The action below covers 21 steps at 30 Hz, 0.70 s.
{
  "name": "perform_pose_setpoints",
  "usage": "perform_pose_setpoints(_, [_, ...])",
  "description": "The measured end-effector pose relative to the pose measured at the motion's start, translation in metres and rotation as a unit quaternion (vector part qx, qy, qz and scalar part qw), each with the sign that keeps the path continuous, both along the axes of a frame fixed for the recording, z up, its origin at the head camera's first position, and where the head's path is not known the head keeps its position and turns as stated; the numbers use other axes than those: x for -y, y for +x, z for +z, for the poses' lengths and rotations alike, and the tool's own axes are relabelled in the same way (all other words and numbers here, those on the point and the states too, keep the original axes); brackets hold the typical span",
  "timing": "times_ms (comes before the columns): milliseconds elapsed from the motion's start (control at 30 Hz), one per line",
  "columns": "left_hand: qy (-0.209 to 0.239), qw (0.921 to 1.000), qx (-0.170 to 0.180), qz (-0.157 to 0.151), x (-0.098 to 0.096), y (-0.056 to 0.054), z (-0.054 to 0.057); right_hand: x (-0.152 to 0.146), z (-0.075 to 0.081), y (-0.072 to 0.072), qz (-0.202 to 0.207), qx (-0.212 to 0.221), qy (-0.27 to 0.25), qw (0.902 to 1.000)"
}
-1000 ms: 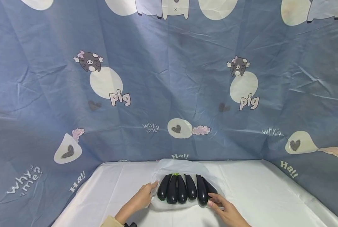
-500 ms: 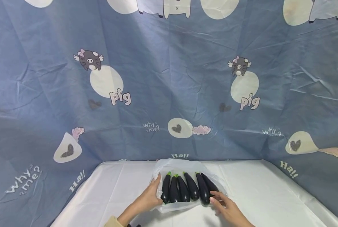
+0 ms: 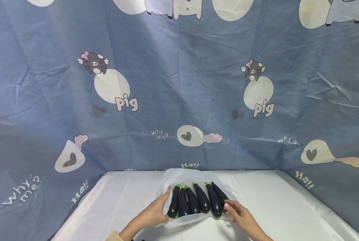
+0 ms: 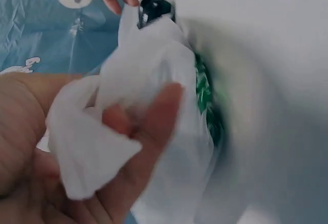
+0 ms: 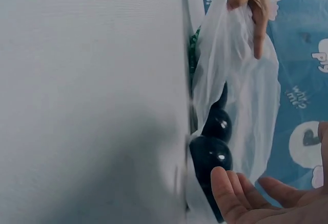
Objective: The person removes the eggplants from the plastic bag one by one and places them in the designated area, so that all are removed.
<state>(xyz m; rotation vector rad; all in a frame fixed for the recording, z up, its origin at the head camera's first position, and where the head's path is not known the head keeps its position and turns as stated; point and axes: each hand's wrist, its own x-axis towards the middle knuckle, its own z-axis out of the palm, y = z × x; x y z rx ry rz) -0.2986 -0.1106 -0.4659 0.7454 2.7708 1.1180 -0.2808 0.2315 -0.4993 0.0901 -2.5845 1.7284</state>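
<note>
On the white table a white plastic bag lies spread open, with several dark eggplants side by side in its mouth, green stems pointing away. My left hand grips the bag's left side; bunched plastic lies between thumb and fingers in the left wrist view. At the bag's right, my right hand has loosely bent fingers beside the rightmost eggplant. In the right wrist view, the right fingertips lie right at the rounded end of the nearest eggplant.
Green marking shows along the bag's lower side. A blue cloth with cartoon pigs hangs behind the table. A small dark object shows under the left wrist at the bottom edge.
My left hand has moved up and inward on the bag's left side, lifting its edge. The eggplants have shifted, and more green stems show. The right hand stays beside the rightmost eggplants.
</note>
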Motion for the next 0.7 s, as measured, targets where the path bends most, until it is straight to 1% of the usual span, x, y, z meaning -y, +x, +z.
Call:
perform_pose_setpoints(67, [0.0,0.9999,0.013,0.005,0.005,0.003,-0.003,-0.001,-0.003,0.001,0.003,-0.006,-0.006,1.0])
perform_pose_setpoints(133, [0.003,0.9995,0.03,-0.002,0.007,0.004,-0.005,-0.001,-0.005,0.001,0.002,-0.011,-0.015,0.9998])
perform_pose_setpoints(200, [0.021,0.9982,0.054,-0.014,0.007,0.005,-0.007,-0.001,-0.006,0.002,0.001,-0.009,-0.023,0.9997])
perform_pose_setpoints(233, [0.027,0.9977,0.06,-0.018,0.007,0.005,-0.008,0.0,-0.007,0.002,0.001,-0.007,-0.026,0.9996])
perform_pose_setpoints(267, [0.031,0.9978,0.054,-0.021,0.007,0.004,-0.008,0.0,-0.007,0.002,0.001,-0.002,-0.028,0.9996])
perform_pose_setpoints(333, [0.046,0.9976,0.049,-0.017,0.006,0.003,-0.008,0.001,-0.006,0.002,0.0,0.006,-0.029,0.9996])
perform_pose_setpoints(433, [0.063,0.9972,0.041,-0.002,0.004,0.003,-0.005,0.001,-0.002,0.002,-0.005,0.009,-0.02,0.9998])
perform_pose_setpoints(500, [0.083,0.995,0.055,0.006,0.003,0.003,-0.001,0.001,0.001,0.002,-0.008,0.009,-0.018,0.9998])
perform_pose_setpoints(633, [0.119,0.9893,0.083,0.015,0.001,0.005,0.006,0.0,0.007,0.0,-0.019,0.008,-0.024,0.9995])
perform_pose_setpoints(700, [0.118,0.99,0.075,0.018,0.001,0.005,0.007,0.0,0.007,-0.001,-0.026,0.012,-0.027,0.9992])
